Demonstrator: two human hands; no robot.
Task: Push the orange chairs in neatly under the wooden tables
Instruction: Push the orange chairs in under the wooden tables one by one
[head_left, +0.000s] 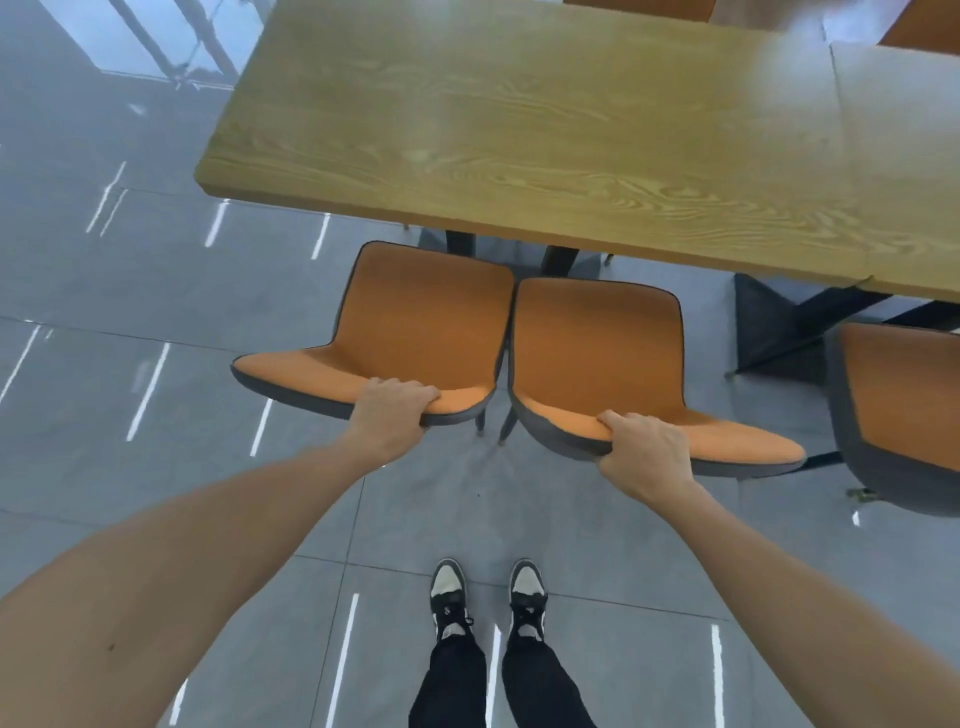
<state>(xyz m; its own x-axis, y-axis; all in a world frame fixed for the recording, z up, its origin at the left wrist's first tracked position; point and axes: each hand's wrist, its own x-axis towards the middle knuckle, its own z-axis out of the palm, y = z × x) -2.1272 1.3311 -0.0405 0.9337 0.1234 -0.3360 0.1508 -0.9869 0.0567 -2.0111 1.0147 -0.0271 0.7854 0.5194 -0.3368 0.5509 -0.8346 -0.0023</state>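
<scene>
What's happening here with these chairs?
A person stands facing a wooden table and grips two orange chairs by the tops of their backrests. The left hand holds the left chair and the right hand holds the right chair. The two chairs sit side by side, almost touching, with their seats at the table's near edge but not yet under it. A third orange chair stands to the right, untouched.

No legible text, label, brand, number or sign appears on any surface in view (tabletop, chairs, floor tiles and shoes all lack readable markings).
</scene>
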